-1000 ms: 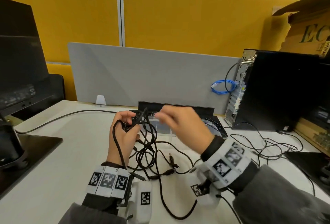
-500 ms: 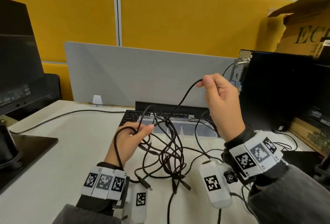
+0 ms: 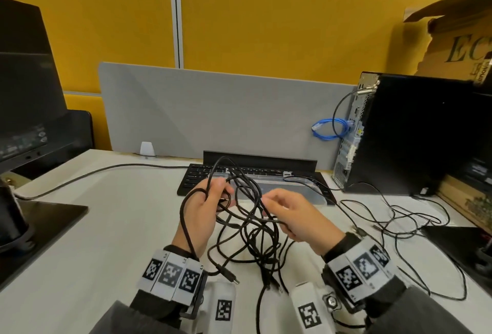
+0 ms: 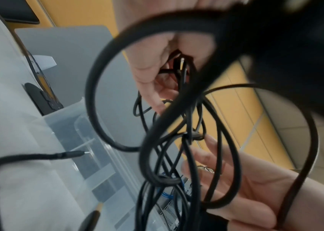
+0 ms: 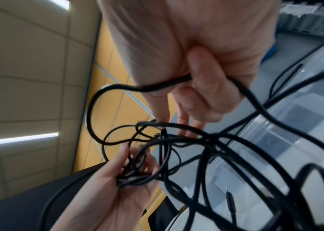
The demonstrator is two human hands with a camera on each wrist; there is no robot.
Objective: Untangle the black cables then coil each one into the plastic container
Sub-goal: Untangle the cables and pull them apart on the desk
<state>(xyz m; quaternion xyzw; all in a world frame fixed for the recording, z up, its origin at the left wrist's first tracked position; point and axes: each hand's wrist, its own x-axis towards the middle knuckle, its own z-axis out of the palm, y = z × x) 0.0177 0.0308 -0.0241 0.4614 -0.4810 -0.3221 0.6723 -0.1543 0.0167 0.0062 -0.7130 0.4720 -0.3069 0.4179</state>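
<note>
Black cables (image 3: 250, 216) tangled above the desk, left hand (image 3: 205, 216) clutching a bunch, right hand (image 3: 295, 216) pinching one strand

Over the white desk (image 3: 80, 240), the left hand (image 3: 203, 211) grips a bundle of tangled black cables (image 3: 250, 227), its fingers curled round several strands, one loop trailing down its back to the wrist. At its three o'clock, the right hand (image 3: 298, 219) pinches a strand of the same tangle. Loose ends hang to the desk at six o'clock. The clear plastic container (image 3: 290, 190) lies at twelve o'clock, just in front of a black keyboard (image 3: 194, 178).
</note>
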